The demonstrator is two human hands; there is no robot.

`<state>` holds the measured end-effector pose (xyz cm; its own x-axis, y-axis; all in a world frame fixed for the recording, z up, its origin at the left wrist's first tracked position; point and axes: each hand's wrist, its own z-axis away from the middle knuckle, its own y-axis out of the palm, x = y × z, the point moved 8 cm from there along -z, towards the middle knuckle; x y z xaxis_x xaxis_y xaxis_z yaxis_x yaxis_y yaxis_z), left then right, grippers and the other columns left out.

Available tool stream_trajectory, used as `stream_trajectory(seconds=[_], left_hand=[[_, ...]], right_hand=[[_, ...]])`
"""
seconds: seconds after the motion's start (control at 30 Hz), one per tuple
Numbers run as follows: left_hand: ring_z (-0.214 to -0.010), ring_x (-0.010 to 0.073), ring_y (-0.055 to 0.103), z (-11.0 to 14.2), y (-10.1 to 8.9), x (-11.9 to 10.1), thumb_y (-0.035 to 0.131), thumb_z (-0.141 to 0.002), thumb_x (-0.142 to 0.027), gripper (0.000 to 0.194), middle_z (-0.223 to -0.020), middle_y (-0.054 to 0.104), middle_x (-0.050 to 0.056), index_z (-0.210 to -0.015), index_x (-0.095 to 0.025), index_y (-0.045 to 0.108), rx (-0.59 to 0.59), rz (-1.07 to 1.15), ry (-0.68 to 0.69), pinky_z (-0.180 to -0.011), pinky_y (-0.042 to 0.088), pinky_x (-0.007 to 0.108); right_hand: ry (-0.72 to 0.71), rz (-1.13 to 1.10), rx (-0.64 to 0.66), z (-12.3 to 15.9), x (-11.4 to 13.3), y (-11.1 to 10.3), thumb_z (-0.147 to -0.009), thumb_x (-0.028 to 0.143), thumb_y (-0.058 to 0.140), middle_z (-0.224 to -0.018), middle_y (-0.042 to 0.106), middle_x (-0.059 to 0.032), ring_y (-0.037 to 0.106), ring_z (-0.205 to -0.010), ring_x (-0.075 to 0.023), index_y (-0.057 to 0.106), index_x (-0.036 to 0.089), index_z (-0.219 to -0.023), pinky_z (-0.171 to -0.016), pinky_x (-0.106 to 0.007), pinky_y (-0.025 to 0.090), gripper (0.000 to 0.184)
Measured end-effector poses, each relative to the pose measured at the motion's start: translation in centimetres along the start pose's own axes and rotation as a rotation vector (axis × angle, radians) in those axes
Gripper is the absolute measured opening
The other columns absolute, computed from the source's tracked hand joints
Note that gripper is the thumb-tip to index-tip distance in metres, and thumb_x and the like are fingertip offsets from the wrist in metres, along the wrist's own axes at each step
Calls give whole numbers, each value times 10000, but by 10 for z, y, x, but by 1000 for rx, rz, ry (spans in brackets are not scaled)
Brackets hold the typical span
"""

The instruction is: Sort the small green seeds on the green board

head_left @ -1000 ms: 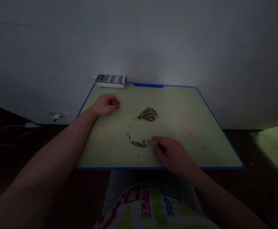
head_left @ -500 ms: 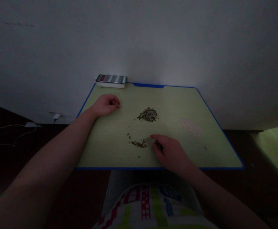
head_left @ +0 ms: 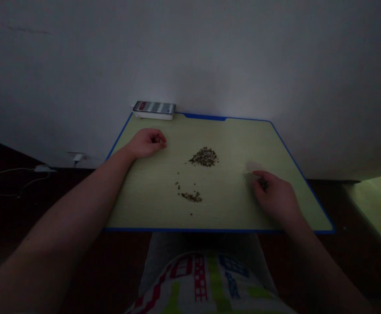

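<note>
My right hand is closed, somewhat blurred, over the right part of the board. It grips a thin see-through plastic piece whose exact kind I cannot make out; dark bits show by the fingers. Just behind it lies a patch of pale grains, mostly hidden by the hand. My left hand rests at the board's left with curled fingers, and what they hold, if anything, is unclear. Between the hands sits a heap of dark and pale grains. Nearer me is a smaller scatter of dark grains.
The pale green board has a blue rim and stands against a grey wall. A phone lies on a white box at its back left corner. Cables and a plug are at the left by the wall.
My right hand has moved right with the see-through piece, from the near scatter of dark grains to the pale grains, which it now mostly covers. My left hand has hardly moved.
</note>
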<state>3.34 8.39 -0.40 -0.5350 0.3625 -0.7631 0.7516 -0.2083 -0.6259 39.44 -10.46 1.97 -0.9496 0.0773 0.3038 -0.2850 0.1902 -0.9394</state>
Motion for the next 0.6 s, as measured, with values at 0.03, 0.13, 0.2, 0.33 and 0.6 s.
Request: stream_trajectory(seconds=[0.03,0.13,0.2,0.33,0.6], left_hand=[[-518,83,433,0,0,0,693,-647,-334,218,-556,504,-33,-752,-143,672,-2,0,1,-505,329,225],[-522,85,439,0,0,0,696,-639,-319,204,-559,512,-29,-745,-146,670,-7,-2,1,-504,330,225],[-520,86,437,0,1,1,687,-644,-317,201,-562,513,-27,-746,-144,669,2,-2,-5,-505,331,228],[-518,86,427,0,0,2,682,-649,-332,224,-566,499,-30,-760,-137,672,-1,-19,-18,-506,325,235],[-523,87,421,0,0,1,698,-645,-322,210,-566,496,-32,-753,-143,671,5,-8,-33,-514,322,240]], right_hand=[[21,15,1,-1,-8,-3,-894,341,507,-812,759,-120,698,-677,-272,713,138,-1154,-674,-397,541,388],[21,25,21,-3,-14,-5,-893,339,503,-847,763,-137,708,-715,-287,710,132,-1176,-688,-406,541,407],[-39,-17,56,0,-1,-1,-895,327,499,-912,774,-132,720,-769,-282,708,149,-1192,-722,-402,550,404],[-183,-164,190,15,45,16,-904,272,484,-921,785,-96,726,-759,-239,713,163,-1180,-739,-373,567,375],[-363,-265,337,42,101,32,-926,223,474,-1024,781,-106,735,-871,-226,711,164,-1186,-808,-361,574,357]])
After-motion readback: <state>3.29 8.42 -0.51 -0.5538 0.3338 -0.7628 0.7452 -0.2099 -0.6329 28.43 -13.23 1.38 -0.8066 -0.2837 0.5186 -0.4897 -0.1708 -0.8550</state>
